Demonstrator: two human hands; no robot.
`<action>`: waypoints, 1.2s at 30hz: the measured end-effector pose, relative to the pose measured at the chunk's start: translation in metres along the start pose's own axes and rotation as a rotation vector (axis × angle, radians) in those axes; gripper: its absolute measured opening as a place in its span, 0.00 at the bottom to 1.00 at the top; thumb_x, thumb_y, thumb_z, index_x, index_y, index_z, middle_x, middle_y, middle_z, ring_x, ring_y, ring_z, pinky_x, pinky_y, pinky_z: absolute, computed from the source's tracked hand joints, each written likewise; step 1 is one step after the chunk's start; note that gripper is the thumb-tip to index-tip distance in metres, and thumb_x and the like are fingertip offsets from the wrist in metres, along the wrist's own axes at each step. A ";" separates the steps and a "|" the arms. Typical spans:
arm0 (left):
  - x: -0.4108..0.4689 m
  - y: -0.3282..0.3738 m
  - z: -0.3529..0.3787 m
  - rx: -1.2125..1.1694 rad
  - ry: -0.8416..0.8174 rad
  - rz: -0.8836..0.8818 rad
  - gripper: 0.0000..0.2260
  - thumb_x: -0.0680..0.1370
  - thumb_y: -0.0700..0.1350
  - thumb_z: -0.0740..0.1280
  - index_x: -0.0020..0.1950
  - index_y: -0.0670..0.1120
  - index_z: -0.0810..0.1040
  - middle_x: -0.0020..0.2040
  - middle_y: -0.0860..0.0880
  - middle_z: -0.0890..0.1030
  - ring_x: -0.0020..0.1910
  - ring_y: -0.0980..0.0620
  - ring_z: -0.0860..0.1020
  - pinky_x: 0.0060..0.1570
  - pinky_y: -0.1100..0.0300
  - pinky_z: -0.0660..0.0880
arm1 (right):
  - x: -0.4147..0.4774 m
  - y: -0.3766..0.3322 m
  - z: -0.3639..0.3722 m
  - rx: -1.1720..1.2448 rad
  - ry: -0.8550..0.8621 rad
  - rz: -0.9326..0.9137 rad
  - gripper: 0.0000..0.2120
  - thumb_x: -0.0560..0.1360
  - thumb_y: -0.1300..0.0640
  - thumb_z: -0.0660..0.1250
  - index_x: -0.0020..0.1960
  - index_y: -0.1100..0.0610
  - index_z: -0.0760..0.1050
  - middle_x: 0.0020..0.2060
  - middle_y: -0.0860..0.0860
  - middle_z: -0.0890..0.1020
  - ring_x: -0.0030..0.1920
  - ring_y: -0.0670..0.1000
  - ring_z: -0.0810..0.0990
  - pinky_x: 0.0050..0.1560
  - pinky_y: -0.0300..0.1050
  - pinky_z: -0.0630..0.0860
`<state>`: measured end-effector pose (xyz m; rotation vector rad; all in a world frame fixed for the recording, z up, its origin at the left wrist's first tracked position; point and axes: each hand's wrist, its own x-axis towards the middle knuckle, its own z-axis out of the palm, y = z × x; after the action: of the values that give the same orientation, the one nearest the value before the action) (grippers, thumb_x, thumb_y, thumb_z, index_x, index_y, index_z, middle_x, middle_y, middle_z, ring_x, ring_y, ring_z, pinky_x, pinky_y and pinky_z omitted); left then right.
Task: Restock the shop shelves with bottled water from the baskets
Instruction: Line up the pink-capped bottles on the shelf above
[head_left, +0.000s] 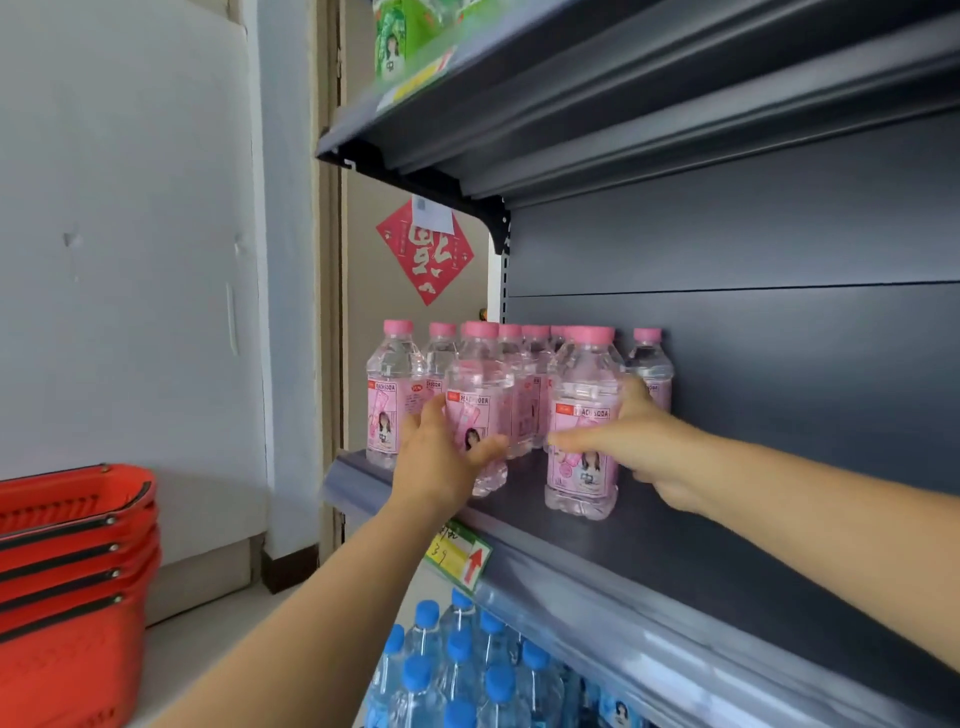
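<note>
**Q:** What does each grip hold?
**A:** Your left grip (441, 460) curls round a pink-capped peach soda bottle (480, 395). Your right grip (641, 447) clasps a second bottle (584, 483), thumb across its label.

**Q:** Where do the bottles stand?
**A:** Both stand upright on the dark shelf (701, 551), near its front edge, just before the row of like bottles (395, 374). Red baskets (72, 545) are stacked at lower left, and blue-capped water bottles (457, 670) fill the shelf below.
</note>
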<state>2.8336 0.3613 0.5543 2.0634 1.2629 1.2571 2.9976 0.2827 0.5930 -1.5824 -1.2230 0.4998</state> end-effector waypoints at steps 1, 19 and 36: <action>0.002 -0.002 0.001 0.040 0.012 -0.008 0.38 0.70 0.55 0.72 0.73 0.45 0.59 0.70 0.44 0.65 0.67 0.44 0.68 0.65 0.51 0.66 | -0.001 0.007 -0.001 0.004 -0.026 0.050 0.41 0.66 0.52 0.77 0.71 0.49 0.56 0.64 0.48 0.72 0.62 0.52 0.71 0.55 0.48 0.69; 0.042 0.004 0.016 0.295 -0.081 -0.045 0.30 0.72 0.50 0.72 0.65 0.36 0.64 0.60 0.41 0.74 0.61 0.42 0.74 0.56 0.55 0.73 | 0.022 0.032 0.022 -0.162 0.115 -0.089 0.29 0.69 0.52 0.74 0.64 0.55 0.65 0.61 0.51 0.76 0.58 0.52 0.74 0.57 0.44 0.70; 0.026 -0.004 -0.010 0.183 0.156 0.052 0.21 0.75 0.50 0.69 0.62 0.40 0.71 0.59 0.44 0.75 0.55 0.46 0.75 0.54 0.56 0.72 | 0.012 0.010 0.029 -0.120 0.006 0.047 0.27 0.64 0.58 0.76 0.59 0.53 0.69 0.52 0.51 0.79 0.52 0.51 0.79 0.55 0.52 0.79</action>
<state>2.8279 0.3844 0.5685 2.1720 1.4509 1.3948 2.9840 0.3075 0.5765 -1.7165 -1.2331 0.4586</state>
